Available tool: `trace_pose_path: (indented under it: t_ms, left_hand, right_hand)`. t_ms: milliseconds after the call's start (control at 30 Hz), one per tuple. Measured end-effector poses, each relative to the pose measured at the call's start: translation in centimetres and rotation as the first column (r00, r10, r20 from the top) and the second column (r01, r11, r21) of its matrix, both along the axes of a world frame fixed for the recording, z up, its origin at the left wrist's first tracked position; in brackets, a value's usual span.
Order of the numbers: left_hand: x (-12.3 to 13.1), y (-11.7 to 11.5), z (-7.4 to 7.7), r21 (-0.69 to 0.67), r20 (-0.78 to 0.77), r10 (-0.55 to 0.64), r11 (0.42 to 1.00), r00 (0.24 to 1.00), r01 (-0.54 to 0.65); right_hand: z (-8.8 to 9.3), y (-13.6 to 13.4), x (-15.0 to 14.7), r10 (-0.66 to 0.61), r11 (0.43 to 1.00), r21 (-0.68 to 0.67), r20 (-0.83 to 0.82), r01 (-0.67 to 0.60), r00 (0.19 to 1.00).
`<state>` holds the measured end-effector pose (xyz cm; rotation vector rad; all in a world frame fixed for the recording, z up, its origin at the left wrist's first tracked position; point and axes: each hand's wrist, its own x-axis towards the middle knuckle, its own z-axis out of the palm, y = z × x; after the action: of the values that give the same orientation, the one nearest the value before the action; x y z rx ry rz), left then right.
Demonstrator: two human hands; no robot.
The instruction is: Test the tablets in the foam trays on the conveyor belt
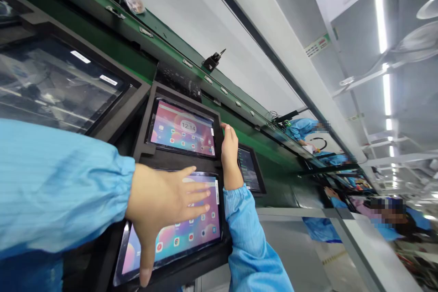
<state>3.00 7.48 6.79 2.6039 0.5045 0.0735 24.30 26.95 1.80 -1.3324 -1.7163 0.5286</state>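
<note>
Two lit tablets sit in a black foam tray point(178, 162): the far tablet point(181, 128) shows a clock reading 12:14, the near tablet point(185, 232) shows app icons. My left hand point(164, 205) lies flat on the near tablet's screen, fingers stretched and spread, thumb pointing toward me. My right hand point(229, 150) rests at the right edge of the far tablet, fingers curled over the tray's rim beside it. Both arms wear light blue sleeves.
A larger dark screen point(58, 86) in a black frame lies to the left. A smaller dark tablet point(249, 169) sits right of my right hand. The green conveyor line point(171, 54) runs past, with other workers in blue coats point(301, 127) farther down it.
</note>
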Motion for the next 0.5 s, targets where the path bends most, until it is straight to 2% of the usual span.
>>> trace_pose_path:
  t_ms: [100, 167, 300, 333, 367, 400, 433, 467, 500]
  left_hand:
    - [0.5, -1.2, -1.9, 0.112, 0.084, 0.007, 0.994, 0.996, -0.016]
    - [0.5, -1.2, -2.0, 0.140, 0.070, -0.005, 0.990, 0.998, -0.005]
    - [0.1, 0.7, 0.7, 0.023, 0.064, -0.016, 1.000, 0.998, 0.015]
    - [-0.3, 1.9, 1.3, 0.022, 0.091, 0.025, 0.999, 0.995, -0.027]
    - [-0.9, 3.4, 1.8, 0.044, 0.120, 0.115, 0.992, 0.986, -0.121]
    - [-1.7, 5.1, 1.9, 0.077, 0.147, 0.236, 0.965, 0.961, -0.249]
    - [-2.7, 7.0, 1.9, 0.116, 0.179, 0.392, 0.902, 0.903, -0.415]
    - [-3.9, 8.9, 1.6, 0.144, 0.192, 0.590, 0.773, 0.784, -0.617]
    - [-5.3, 10.7, 1.2, 0.144, 0.198, 0.706, 0.666, 0.681, -0.732]
  right_hand:
    - [0.1, -0.1, -0.1, 0.007, 1.000, -0.011, -0.020, -0.008, 1.000]
    - [0.3, -0.2, -0.2, 0.015, 1.000, -0.015, -0.025, -0.016, 1.000]
    - [0.4, -0.2, -0.1, 0.017, 1.000, -0.013, -0.025, -0.018, 1.000]
    - [0.4, -0.2, 0.0, 0.015, 1.000, -0.013, -0.023, -0.016, 1.000]
    - [0.4, -0.1, 0.0, 0.012, 1.000, -0.013, -0.022, -0.012, 1.000]
    - [0.3, -0.1, 0.1, 0.006, 1.000, -0.013, -0.020, -0.006, 1.000]
    - [0.2, 0.0, 0.2, -0.001, 1.000, -0.014, -0.018, 0.000, 1.000]
    - [0.1, 0.1, 0.3, -0.007, 1.000, -0.017, -0.014, 0.006, 1.000]
    - [0.0, 0.2, 0.4, -0.011, 1.000, -0.021, -0.008, 0.011, 1.000]
